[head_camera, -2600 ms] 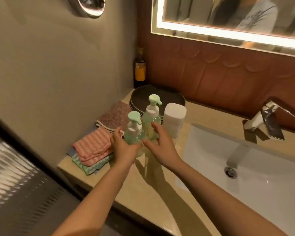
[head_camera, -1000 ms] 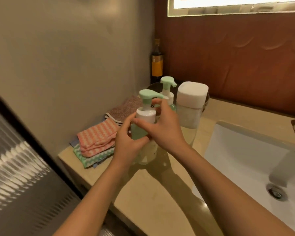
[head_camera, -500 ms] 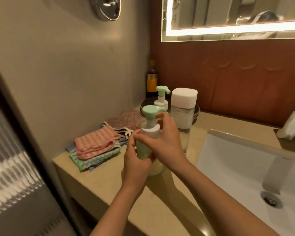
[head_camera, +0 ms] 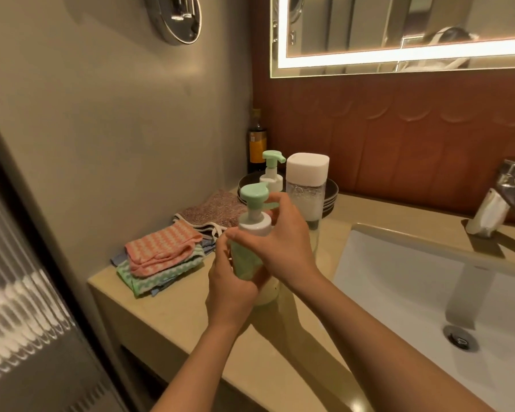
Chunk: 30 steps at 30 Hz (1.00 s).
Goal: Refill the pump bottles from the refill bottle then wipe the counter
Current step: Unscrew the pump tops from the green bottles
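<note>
Left hand (head_camera: 229, 281) wraps the body of a translucent green pump bottle with a white collar and mint pump head (head_camera: 244, 263), fingers curled round it. Right hand (head_camera: 283, 245) is on the white collar, thumb and fingers clamped round it just under the pump head. The bottle is upright over the front part of the beige stone counter (head_camera: 173, 310); can't tell if its base rests on it.

A second pump bottle of the same kind (head_camera: 270, 173) stands behind it, base hidden by the hands. Just to its right is a clear refill bottle with a square white cap (head_camera: 307, 173), upright, with foamy white contents. A stack of dark round plates (head_camera: 330, 191) is behind both.

A dark glass bottle with an orange label (head_camera: 257, 144) stands in the corner, print too blurred to read.

Folded cloths lie left of the hands: a coral one (head_camera: 161, 245) on a green one (head_camera: 149, 278), with a brown speckled one (head_camera: 217, 206) further back.

A white sink (head_camera: 399, 286) and chrome faucet (head_camera: 494, 206) are to the right.
</note>
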Each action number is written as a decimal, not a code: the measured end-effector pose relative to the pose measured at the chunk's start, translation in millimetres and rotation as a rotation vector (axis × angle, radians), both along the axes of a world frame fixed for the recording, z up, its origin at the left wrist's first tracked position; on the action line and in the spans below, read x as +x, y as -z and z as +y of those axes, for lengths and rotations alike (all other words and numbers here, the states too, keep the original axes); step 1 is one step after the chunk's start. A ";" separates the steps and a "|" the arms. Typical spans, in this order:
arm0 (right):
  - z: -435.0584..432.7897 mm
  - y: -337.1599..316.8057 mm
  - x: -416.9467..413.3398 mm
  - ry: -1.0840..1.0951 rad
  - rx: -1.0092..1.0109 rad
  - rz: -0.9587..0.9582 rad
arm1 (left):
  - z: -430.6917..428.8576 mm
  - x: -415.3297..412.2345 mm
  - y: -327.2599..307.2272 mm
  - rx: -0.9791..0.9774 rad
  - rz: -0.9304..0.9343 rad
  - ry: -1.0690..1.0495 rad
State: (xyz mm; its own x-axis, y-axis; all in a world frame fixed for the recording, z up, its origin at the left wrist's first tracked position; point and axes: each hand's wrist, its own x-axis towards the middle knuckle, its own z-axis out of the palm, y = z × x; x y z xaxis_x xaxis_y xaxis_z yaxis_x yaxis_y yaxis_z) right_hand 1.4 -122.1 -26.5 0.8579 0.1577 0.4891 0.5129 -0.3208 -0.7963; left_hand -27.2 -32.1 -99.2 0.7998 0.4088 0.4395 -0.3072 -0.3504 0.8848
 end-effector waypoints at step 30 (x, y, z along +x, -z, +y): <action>-7.6 -12.0 -1.6 -0.107 -0.038 0.079 | 1.6 0.0 1.1 0.070 -0.086 0.008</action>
State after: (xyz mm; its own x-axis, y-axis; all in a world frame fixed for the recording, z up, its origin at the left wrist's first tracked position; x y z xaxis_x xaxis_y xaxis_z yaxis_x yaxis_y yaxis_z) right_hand -0.3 -129.6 -14.5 0.8707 0.2676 0.4126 0.4821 -0.2985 -0.8237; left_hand -27.2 -30.5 -100.3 0.7611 0.3685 0.5337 -0.3838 -0.4074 0.8287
